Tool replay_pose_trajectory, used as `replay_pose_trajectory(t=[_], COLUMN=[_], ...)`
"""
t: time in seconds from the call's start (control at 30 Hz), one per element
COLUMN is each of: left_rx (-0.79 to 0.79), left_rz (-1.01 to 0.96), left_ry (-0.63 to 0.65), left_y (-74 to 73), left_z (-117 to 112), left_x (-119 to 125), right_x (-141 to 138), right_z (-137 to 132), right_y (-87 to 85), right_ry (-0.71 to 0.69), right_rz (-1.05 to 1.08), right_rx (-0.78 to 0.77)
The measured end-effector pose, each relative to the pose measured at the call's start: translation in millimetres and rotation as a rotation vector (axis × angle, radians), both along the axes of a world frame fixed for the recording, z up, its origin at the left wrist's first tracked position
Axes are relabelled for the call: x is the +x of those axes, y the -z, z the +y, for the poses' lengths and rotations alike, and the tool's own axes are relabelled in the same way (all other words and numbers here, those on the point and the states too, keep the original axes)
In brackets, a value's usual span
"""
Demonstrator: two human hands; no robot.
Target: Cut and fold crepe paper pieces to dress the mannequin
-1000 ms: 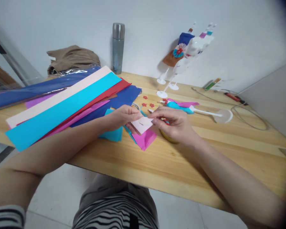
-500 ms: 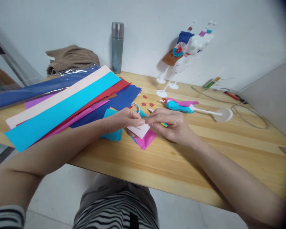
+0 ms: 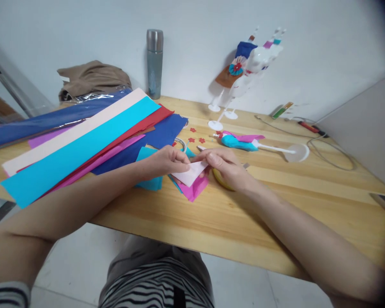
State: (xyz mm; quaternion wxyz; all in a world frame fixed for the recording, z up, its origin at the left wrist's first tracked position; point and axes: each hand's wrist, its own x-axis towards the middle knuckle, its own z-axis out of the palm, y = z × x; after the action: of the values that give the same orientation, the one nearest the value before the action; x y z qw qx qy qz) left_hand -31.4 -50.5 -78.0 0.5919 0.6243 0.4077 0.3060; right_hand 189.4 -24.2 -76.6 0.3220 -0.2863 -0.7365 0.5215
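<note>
Between both hands is a small pale pink piece of paper [image 3: 190, 174], tilted above the table. My left hand [image 3: 170, 161] pinches its left side with thumb and fingers. At its right upper corner, my right hand [image 3: 226, 167] is closed on the paper, thumb on top. Below it lies a bright pink paper piece [image 3: 195, 190], and a turquoise piece [image 3: 150, 183] is beside my left hand. A yellow curved thing [image 3: 223, 179] shows partly under my right hand; its kind is hidden. A roll of tape [image 3: 180, 144] lies just beyond the fingers.
Long strips of coloured paper, a turquoise one [image 3: 80, 145] uppermost, cover the left side. A flask [image 3: 154, 64] and dressed figures on white stands [image 3: 215, 125] are at the wall. A similar turquoise-and-pink figure [image 3: 239, 142] lies down. Red flower shapes [image 3: 201, 140] and a cable [image 3: 333, 158] are about.
My right thumb has moved up onto the paper's right corner, and that corner is now lifted. The yellow thing under my right hand shows more. The view has shifted slightly.
</note>
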Motion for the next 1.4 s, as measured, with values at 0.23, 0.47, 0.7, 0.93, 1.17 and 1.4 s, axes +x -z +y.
replay_pose_trajectory(t=[0.23, 0.47, 0.7, 0.93, 1.17, 1.4], left_rx=[-0.059, -0.177, -0.218, -0.276, -0.261, -0.246], left_rz=[-0.055, -0.142, -0.159, -0.183, -0.181, -0.142], left_ry=[-0.026, 0.045, 0.116, 0.195, 0.216, 0.193], left_y=[-0.8, 3.6, 4.8, 3.9, 8.0, 10.0], left_z=[0.1, 1.8, -1.1, -3.1, -0.3, 1.3], left_x=[1.2, -0.9, -2.6, 1.9, 0.9, 1.2], right_x=[-3.8, -4.6, -2.7, -3.5, 0.5, 3.2], right_z=[-2.1, 0.7, 1.9, -2.9, -0.7, 1.7], right_y=[1.2, 3.4, 4.3, -0.9, 0.9, -2.3], right_ry=[0.038, 0.094, 0.089, 0.071, 0.031, -0.001], right_rz=[0.059, 0.118, 0.124, 0.090, 0.042, 0.013], right_rx=[-0.112, -0.080, -0.092, 0.033, 0.233, 0.274])
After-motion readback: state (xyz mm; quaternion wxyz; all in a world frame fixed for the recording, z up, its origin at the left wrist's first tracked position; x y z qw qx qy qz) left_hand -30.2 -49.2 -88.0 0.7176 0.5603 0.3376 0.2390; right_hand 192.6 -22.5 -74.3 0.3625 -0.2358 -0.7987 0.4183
